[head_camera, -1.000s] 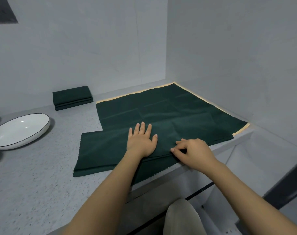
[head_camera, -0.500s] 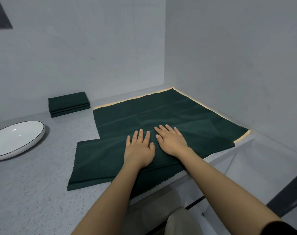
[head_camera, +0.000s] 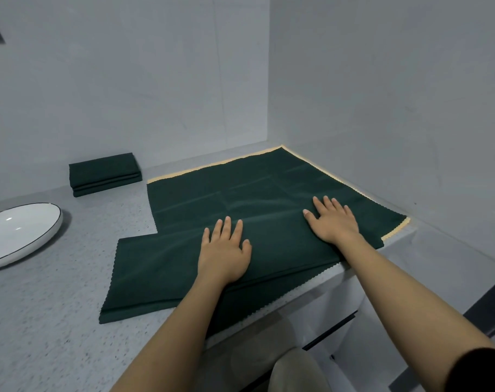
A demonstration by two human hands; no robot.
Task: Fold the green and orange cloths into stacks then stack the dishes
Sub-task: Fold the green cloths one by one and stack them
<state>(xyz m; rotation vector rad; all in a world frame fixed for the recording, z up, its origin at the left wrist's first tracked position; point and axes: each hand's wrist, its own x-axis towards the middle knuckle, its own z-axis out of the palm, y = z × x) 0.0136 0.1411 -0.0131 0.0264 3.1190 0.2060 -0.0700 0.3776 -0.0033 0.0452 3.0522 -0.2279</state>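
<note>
Pressing, left hand (head_camera: 225, 251): flat on the folded green cloth (head_camera: 167, 271), palm down, fingers straight and close together, thumb out to the right; nothing gripped.
Pressing, right hand (head_camera: 332, 222): flat on the same fold, farther right and farther back, fingers straight and slightly spread, thumb toward the left hand; nothing gripped.
Spacing of hands: well apart along the fold, not touching.
Folded green cloth: long band lying across the near part of the counter (head_camera: 42, 321), left end reaching past the spread cloth behind it, near zigzag edge running along the counter lip and slightly over it.
Spread green cloth (head_camera: 240, 185): lying flat behind the fold, reaching into the corner where the two walls meet, crease lines showing.
Orange cloth (head_camera: 212, 166): seen only as a pale strip along the far and right edges of the spread green cloth; apparently lying under it, extent hidden.
Green stack (head_camera: 105, 174): several folded layers, against the back wall (head_camera: 127, 80), left of the spread cloth and apart from it.
White dish (head_camera: 17, 233): shallow, dark-rimmed, on the counter at far left, cut off by the picture edge, well apart from the cloths.
Sleeve (head_camera: 481, 369): dark, at the right arm's lower corner.
Knee (head_camera: 294, 372): light fabric, below the counter edge.
</note>
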